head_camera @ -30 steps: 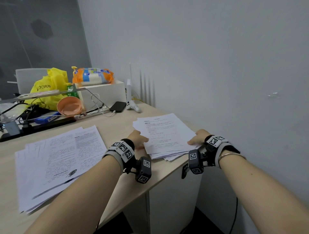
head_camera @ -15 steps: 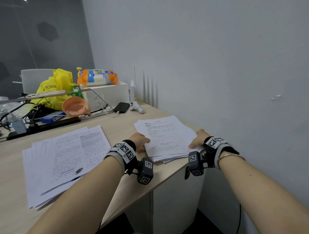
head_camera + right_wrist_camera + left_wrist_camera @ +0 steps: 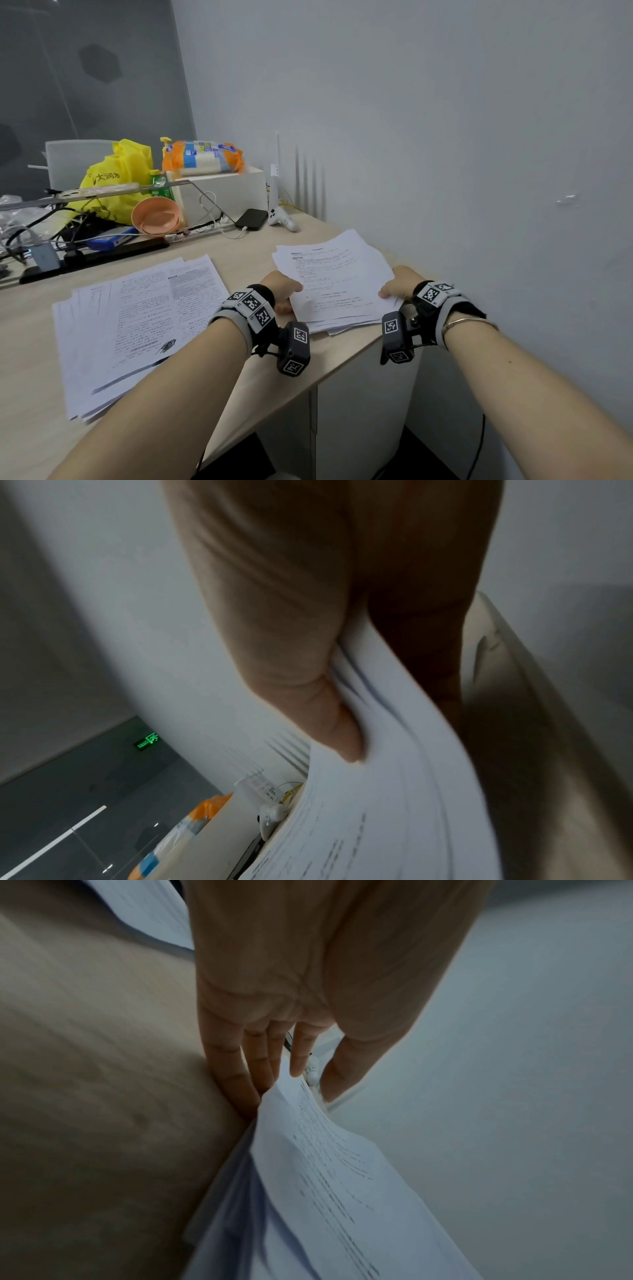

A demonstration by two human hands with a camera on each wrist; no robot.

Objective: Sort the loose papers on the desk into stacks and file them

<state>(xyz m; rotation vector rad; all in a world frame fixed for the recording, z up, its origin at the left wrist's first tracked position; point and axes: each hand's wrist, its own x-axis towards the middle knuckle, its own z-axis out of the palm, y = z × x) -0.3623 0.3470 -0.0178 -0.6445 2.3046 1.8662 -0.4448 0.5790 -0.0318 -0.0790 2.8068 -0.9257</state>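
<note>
A loose stack of printed papers (image 3: 334,274) lies at the desk's right corner. My left hand (image 3: 291,298) holds its left side, thumb on top; in the left wrist view the fingers (image 3: 240,1074) slip under the sheets (image 3: 325,1164). On the right side my right hand (image 3: 387,294) holds the same stack, with the thumb (image 3: 329,718) pressed on the papers (image 3: 387,791) and the fingers hidden beneath. A second, fanned stack of papers (image 3: 137,318) lies untouched on the desk (image 3: 246,260) to the left.
The grey wall (image 3: 445,171) stands right beside the stack. Behind it lie a black phone (image 3: 251,219) on a cable and a white controller (image 3: 282,221). Farther left are a white box (image 3: 222,195), an orange bowl (image 3: 156,216), a yellow bag (image 3: 113,181) and cables.
Both hands have stayed at the two sides of the right stack. Only the head view has shifted a little.
</note>
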